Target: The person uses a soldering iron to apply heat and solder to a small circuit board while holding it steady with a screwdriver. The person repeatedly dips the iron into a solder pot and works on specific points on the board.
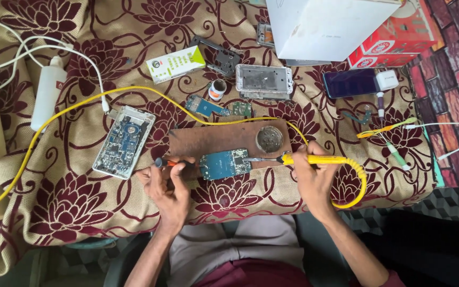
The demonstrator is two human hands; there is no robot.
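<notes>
- The right hand (pixel 310 178) is gripping a yellow soldering iron (pixel 314 159) by its handle, fingers wrapped round it, and is pointing the metal tip leftward so it is meeting the right edge of the blue board (pixel 224 163).
- The left hand (pixel 170 183) is closing on a thin tool (pixel 173 163) with an orange shaft and dark end; it seems to be pressing the tool's tip against the board's left edge, probably to steady it, though the contact is too small to confirm.
- The board is lying flat between the two hands, just ahead of both, on the near edge of a brown work plate (pixel 213 139); the plate is likely sparing the cloth from heat.
- A round tin (pixel 269 138) is sitting on the plate just behind the iron's tip, within easy reach of it.
- The iron's yellow cord (pixel 70 109) is looping out right of the hand, then arcing back across the table to the left, staying behind the work.
- An opened phone (pixel 124 141) showing its blue insides is lying left of the plate, near the left hand.
- Further back are lying a second stripped phone frame (pixel 264 81), small board pieces (pixel 208 106), a little pot (pixel 217 89) and a green-and-white box (pixel 176 64).
- To the right are resting a dark phone (pixel 349 82), a white charger (pixel 387 79) and loose cables.
- A floral cloth (pixel 81 202) is covering the whole table.
</notes>
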